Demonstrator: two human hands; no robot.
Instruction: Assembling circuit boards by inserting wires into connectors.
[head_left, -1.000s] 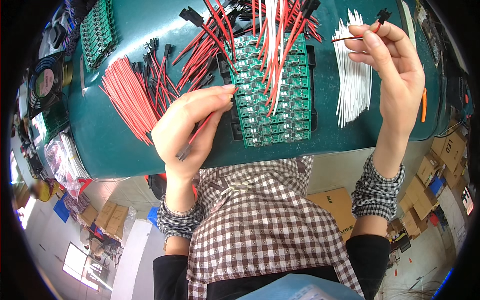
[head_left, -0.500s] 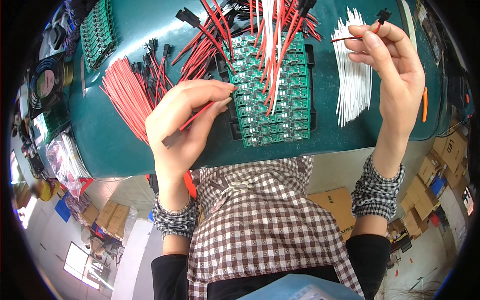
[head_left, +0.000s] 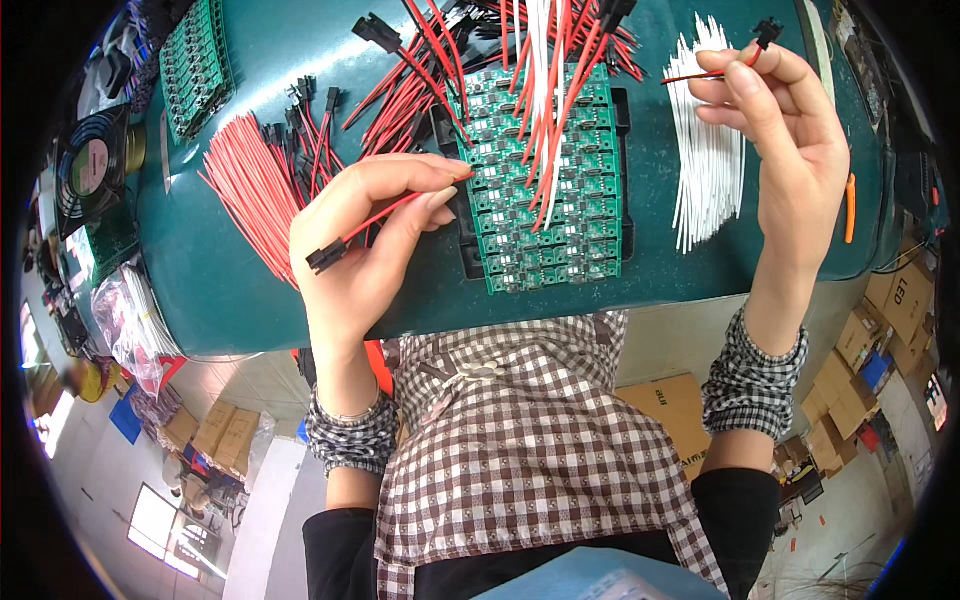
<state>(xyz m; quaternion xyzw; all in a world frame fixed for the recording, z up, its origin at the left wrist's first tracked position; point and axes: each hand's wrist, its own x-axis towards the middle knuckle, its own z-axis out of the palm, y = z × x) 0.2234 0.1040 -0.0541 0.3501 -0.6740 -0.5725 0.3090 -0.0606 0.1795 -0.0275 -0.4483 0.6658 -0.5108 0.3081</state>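
A green circuit board panel lies before me in a black tray. My left hand pinches a red connector wire, its tip at the panel's left edge and its black plug hanging back over the palm. Up at the right, my right hand holds a short red and black connector lead between thumb and fingers, its black plug sticking up. Red and white wires lie across the panel's upper part.
A bundle of red wires lies to the left, with black plugs behind. White wires sit right of the panel. More green boards stand at the far left, near a small fan. An orange stick lies at the right.
In my left hand the red wire has turned, and its black plug now sits slightly higher and further left. My left fingers shifted a little; the right hand has stayed still.
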